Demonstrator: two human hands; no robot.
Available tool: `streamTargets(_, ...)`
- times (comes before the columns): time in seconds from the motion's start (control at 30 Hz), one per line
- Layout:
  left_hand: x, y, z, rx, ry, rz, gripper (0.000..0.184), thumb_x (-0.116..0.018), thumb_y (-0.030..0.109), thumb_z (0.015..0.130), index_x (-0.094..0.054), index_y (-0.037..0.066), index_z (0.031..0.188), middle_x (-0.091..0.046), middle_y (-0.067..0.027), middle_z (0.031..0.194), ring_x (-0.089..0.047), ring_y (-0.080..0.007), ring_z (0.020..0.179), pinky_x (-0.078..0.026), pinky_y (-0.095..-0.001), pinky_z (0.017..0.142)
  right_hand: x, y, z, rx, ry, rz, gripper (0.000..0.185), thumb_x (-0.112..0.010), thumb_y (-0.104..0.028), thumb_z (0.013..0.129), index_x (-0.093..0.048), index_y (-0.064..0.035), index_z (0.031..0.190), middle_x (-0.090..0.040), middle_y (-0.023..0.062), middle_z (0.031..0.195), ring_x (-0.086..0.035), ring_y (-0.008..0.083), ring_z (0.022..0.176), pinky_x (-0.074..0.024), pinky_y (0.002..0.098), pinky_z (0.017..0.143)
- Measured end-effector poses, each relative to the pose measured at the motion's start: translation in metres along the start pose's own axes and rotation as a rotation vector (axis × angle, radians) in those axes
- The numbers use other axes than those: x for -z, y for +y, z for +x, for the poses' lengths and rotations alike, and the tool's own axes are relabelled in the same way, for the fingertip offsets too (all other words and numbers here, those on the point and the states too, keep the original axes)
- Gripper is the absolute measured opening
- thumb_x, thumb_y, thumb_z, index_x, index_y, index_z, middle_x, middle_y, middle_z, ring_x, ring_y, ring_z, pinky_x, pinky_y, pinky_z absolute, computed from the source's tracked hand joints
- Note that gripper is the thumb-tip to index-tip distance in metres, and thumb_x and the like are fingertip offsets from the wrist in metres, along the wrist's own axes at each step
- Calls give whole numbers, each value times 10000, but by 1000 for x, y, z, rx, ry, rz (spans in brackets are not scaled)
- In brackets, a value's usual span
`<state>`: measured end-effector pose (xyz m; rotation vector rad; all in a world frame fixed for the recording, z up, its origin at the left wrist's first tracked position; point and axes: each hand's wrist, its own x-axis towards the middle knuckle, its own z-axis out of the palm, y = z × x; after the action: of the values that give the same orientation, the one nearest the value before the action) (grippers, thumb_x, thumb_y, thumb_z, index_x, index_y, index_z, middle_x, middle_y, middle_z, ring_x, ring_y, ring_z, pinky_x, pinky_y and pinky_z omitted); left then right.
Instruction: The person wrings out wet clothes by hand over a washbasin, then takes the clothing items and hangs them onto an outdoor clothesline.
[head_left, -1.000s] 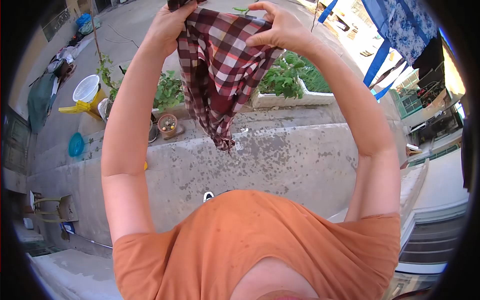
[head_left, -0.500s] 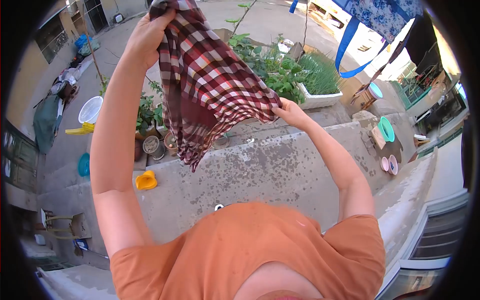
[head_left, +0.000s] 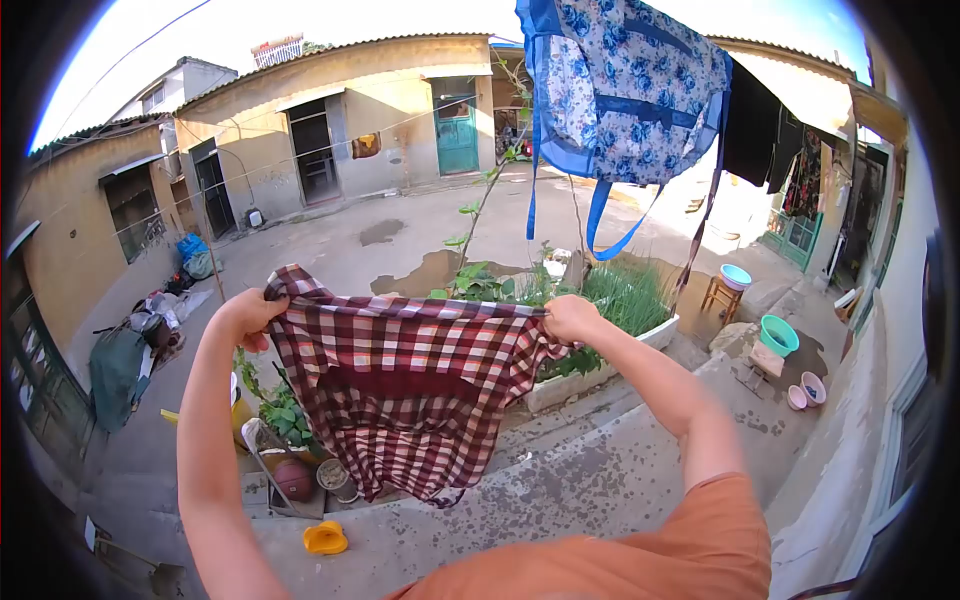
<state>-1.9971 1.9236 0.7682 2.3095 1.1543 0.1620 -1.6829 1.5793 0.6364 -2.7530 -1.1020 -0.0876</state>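
Observation:
A red, black and white checked cloth (head_left: pixel 410 365) hangs stretched between my two hands, its lower part drooping in folds. My left hand (head_left: pixel 250 318) is closed on its upper left corner. On the upper right corner, my right hand (head_left: pixel 572 320) grips the fabric with fingers wrapped round it. Behind the cloth are green plants (head_left: pixel 480 285) and a white planter (head_left: pixel 600 375). A blue floral bag (head_left: pixel 630 95) with blue straps hangs above and to the right of my right hand.
A thin line (head_left: pixel 330 150) crosses the yard. Dark clothes (head_left: pixel 760 130) hang at the right. A green basin (head_left: pixel 779 336), a blue basin on a stool (head_left: pixel 735 277) and pink bowls (head_left: pixel 813 388) stand at right. An orange container (head_left: pixel 325 538) and a ball (head_left: pixel 293 480) are below left.
The view has tilted up to show the buildings and the hanging bag. My right hand, apart from the cloth at first, took its corner, and the cloth is now spread wide between both hands.

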Motion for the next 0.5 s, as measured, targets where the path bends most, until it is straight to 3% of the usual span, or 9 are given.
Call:
streamTargets(0.03, 4, -5, 2, 0, -15, -104, 375, -556, 427, 840, -554, 86, 996, -588, -51, 710, -599, -202, 539, -501, -349, 529, 11, 2, 11, 105, -20, 153, 274, -469, -200, 716, -637, 13, 764, -608, 176, 644, -628, 320, 619, -516, 409, 601)
streamTargets(0.07, 11, -9, 8, 3, -28, -208, 374, -544, 440, 847, -541, 98, 999, -585, -47, 697, -614, -217, 556, -510, -370, 534, 27, -13, 12, -162, -130, 564, 320, -435, -246, 795, -609, 22, 795, -602, 163, 630, -629, 279, 584, -512, 380, 532)
streamTargets(0.13, 27, -11, 12, -57, -43, -483, 365, -526, 461, 858, -515, 123, 995, -585, -37, 681, -639, -234, 597, -519, -395, 545, 60, -33, 24, -241, -294, 1091, 345, -339, -299, 900, -562, -37, 927, -632, 111, 736, -633, 250, 599, -503, 339, 498)
streamTargets(0.17, 40, -6, 10, -127, -40, -655, 356, -521, 469, 862, -502, 136, 988, -590, -30, 677, -649, -237, 622, -519, -399, 551, 81, -49, 26, -203, -218, 1324, 300, -338, -275, 913, -545, -72, 986, -638, 102, 810, -634, 255, 622, -503, 343, 511)
streamTargets(0.2, 59, -5, 20, -216, -39, -745, 400, -526, 511, 841, -507, 160, 1032, -564, -23, 733, -638, -275, 745, -480, -457, 712, 105, -61, 28, -59, -71, 1446, 253, -340, -230, 916, -518, -104, 1044, -638, 100, 883, -641, 256, 697, -513, 346, 573)
streamTargets(0.23, 75, 14, 4, -250, 60, -824, 306, -485, 438, 893, -501, 157, 1013, -624, -24, 724, -661, -243, 725, -516, -397, 632, 130, -67, 39, 73, 16, 1526, 238, -340, -190, 917, -522, -111, 1049, -633, 98, 930, -640, 248, 764, -516, 351, 653)
streamTargets(0.37, 138, 58, -15, -945, 550, -1042, 310, -494, 333, 903, -557, 79, 1068, -647, -81, 970, -612, -190, 944, -445, -326, 807, 242, -101, 30, 672, 707, 1228, 218, -416, -58, 879, -507, -26, 1075, -627, 117, 978, -632, 249, 852, -491, 314, 797)
streamTargets(0.47, 92, 60, -60, -983, 1310, -167, 380, -571, 293, 817, -546, 39, 1098, -613, -168, 985, -561, -311, 974, -400, -370, 823, 218, -137, -15, 843, 1447, 402, 467, -577, -84, 784, -429, -7, 1220, -570, 150, 1078, -588, 264, 928, -450, 286, 833)
streamTargets(0.5, 71, 49, -44, -1081, 1255, 69, 418, -590, 313, 780, -552, 41, 1096, -568, -175, 1057, -492, -365, 1062, -345, -442, 898, 186, -147, -10, 677, 1539, 257, 677, -649, -192, 729, -345, 4, 1301, -478, 208, 1174, -476, 331, 1086, -361, 379, 941)
